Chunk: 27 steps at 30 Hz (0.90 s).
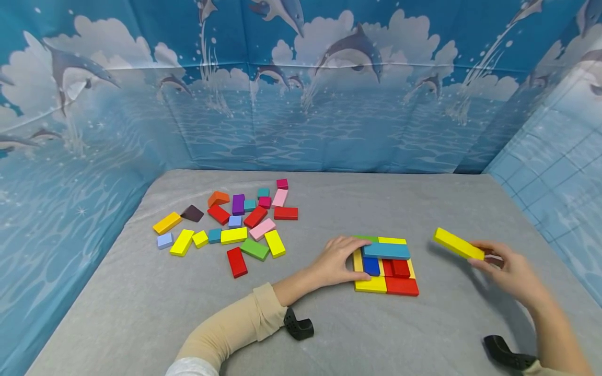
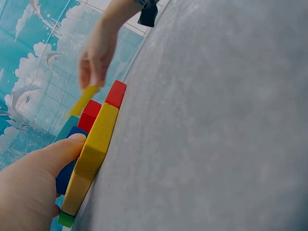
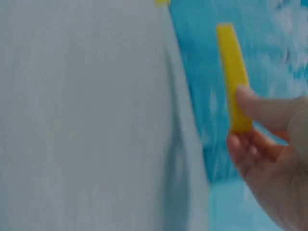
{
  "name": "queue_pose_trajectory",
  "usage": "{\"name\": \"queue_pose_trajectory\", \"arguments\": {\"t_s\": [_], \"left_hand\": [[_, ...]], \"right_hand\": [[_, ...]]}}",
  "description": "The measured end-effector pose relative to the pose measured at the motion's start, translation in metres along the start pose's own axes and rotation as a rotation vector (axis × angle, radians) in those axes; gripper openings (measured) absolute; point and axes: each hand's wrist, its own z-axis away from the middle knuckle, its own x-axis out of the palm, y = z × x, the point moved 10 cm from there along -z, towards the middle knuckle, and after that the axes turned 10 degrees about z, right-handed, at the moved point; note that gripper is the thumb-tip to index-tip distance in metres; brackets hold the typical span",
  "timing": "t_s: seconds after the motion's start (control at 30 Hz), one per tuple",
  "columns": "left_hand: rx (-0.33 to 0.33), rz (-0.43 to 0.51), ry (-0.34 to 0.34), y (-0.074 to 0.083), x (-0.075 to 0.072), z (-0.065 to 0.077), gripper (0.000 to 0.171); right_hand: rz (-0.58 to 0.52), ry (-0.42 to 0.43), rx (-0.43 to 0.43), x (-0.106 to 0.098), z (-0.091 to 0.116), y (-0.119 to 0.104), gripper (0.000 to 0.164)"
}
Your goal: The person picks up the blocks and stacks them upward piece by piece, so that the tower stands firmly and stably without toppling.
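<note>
In the head view my left hand [image 1: 336,260] spans the left side of a low layered arrangement of wooden blocks. Its thumb presses the near end of a blue block [image 1: 371,266], while the fingers reach round to the far side, by a long teal block [image 1: 386,251] lying across the top. The left wrist view shows that thumb on the blue block, just above a yellow block [image 2: 97,139]. Off to the right, my right hand [image 1: 505,269] pinches the end of a long yellow block [image 1: 457,243], raised above the table and pointing toward the far left.
Loose coloured blocks lie scattered on the left, among them a red block [image 1: 237,262], a green block [image 1: 254,249] and a dark block [image 1: 192,213]. A grey cloth [image 1: 329,334] covers the table. A dolphin-print curtain [image 1: 301,125] hangs behind and at both sides.
</note>
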Motion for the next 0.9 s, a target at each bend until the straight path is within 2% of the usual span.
{"name": "queue_pose_trajectory", "arguments": {"t_s": [0.13,0.23,0.33,0.5,0.7,0.9], "left_hand": [[0.002,0.003,0.000,0.000,0.000,0.000,0.068],[0.003,0.001,-0.002,0.001,0.000,-0.001,0.068],[0.006,-0.002,-0.005,0.001,0.000,-0.001,0.068],[0.010,-0.009,0.001,0.002,0.000,-0.001,0.069],[0.005,-0.002,0.005,0.002,0.000,-0.001,0.072],[-0.005,0.013,0.008,0.000,0.000,-0.002,0.067]], "right_hand": [[-0.105,-0.005,-0.210,0.007,-0.003,-0.058,0.035],[-0.113,-0.053,-0.301,0.019,-0.002,-0.091,0.036],[-0.093,-0.091,-0.351,0.028,0.001,-0.111,0.036],[-0.051,-0.084,-0.406,0.036,0.002,-0.129,0.037],[-0.018,-0.066,-0.400,0.043,0.001,-0.133,0.038],[0.027,-0.029,-0.420,0.045,0.000,-0.138,0.040]]}}
